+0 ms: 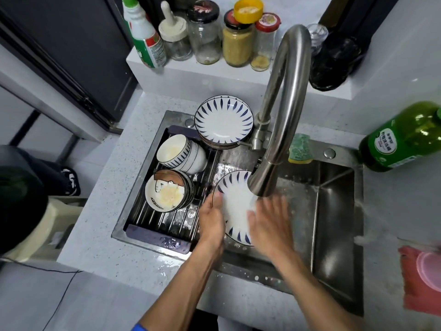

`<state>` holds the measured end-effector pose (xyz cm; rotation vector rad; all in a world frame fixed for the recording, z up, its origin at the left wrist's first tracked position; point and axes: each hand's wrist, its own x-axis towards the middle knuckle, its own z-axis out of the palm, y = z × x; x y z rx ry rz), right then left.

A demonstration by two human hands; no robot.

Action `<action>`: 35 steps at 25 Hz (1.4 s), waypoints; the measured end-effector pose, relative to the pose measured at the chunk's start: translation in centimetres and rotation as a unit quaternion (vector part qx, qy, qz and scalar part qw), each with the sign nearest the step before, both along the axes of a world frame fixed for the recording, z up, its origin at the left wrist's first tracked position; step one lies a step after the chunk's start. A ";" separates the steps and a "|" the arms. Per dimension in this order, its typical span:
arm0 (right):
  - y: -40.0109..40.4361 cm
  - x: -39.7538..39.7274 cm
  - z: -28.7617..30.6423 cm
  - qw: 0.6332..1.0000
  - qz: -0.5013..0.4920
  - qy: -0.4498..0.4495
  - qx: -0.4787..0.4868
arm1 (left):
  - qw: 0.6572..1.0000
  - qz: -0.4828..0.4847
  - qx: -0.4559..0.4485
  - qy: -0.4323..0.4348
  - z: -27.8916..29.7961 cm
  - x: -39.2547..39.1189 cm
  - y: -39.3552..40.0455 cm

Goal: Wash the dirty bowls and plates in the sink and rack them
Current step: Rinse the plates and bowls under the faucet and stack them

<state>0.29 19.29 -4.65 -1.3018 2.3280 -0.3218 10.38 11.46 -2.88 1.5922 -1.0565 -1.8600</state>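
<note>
Plate (235, 206), white with blue leaf marks round the rim: held tilted over the sink (334, 211), directly under the spout of the steel faucet (284, 111). Left hand (212, 218) grips the plate's left edge, thumb curled over the rim. Right hand (272, 220) lies flat against the plate's face, fingers straight and spread; blurred.

Drying rack (164, 218), dark slatted, set across the left part of the sink. On it: stack of white bowls with blue marks (181, 152), lying on its side at the back; stack of bowls with a cartoon print (169, 191), also tipped, nearer the front, residue showing inside the front bowl.

Stack of matching plates (224, 121): at the back edge of the sink, just left of the faucet base.

Sponge (299, 149), green and yellow: on the sink rim behind the faucet.

Green bottle (403, 139): on the counter at right.

Jars and bottles (214, 32): on the raised ledge behind.
</note>
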 end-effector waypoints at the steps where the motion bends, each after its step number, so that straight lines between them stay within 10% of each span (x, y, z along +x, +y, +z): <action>1: -0.6 0.6 0.6 0.996 0.072 -0.043 0.015 | 1.000 -0.020 -0.006 0.002 0.6 -0.1 0.2; 4: -1.9 -0.1 1.6 0.990 0.086 -0.113 0.021 | 0.999 -0.031 -0.038 -0.011 0.6 -0.2 0.2; 9: -1.5 0.6 -0.5 0.995 -0.074 0.026 -0.060 | 0.997 0.059 0.012 -0.052 -0.6 -0.8 0.8; 13: -1.3 -2.3 -2.1 0.835 -0.467 -0.249 -0.150 | 0.988 0.053 0.140 -0.028 -1.6 0.0 0.2; 16: -1.0 -1.1 -2.6 0.731 -0.542 -0.360 -0.203 | 0.983 0.011 0.181 -0.007 -2.0 0.2 -0.8; 18: -1.0 -1.8 -1.7 0.789 -0.490 -0.305 -0.212 | 0.972 0.058 0.224 0.038 -1.8 -0.1 0.1; 21: -0.8 -3.0 1.5 0.920 -0.333 -0.144 -0.147 | 0.980 -0.058 0.098 -0.164 -2.9 -1.7 0.6; 24: 0.1 -2.8 1.4 0.915 -0.350 -0.143 -0.143 | 0.910 -0.265 -0.172 -0.269 -0.5 -5.0 -1.6; 26: 0.8 -1.9 -0.4 0.839 -0.438 -0.260 -0.188 | 0.901 -0.310 -0.185 -0.239 1.7 -6.5 -2.9; 28: 0.7 -1.2 -1.7 0.682 -0.554 -0.401 -0.259 | 0.875 -0.321 -0.179 -0.315 1.0 -5.2 -4.5; 30: 0.3 -0.3 -3.0 0.553 -0.610 -0.505 -0.260 | 0.926 -0.264 -0.074 -0.258 0.3 -2.0 -3.5; 32: -1.0 1.3 -3.9 0.500 -0.580 -0.603 -0.222 | 0.970 -0.168 -0.045 -0.169 0.3 0.3 -1.2; 35: -3.3 1.5 -3.6 0.502 -0.525 -0.668 -0.163 | 0.945 -0.063 -0.214 -0.238 1.0 1.8 0.1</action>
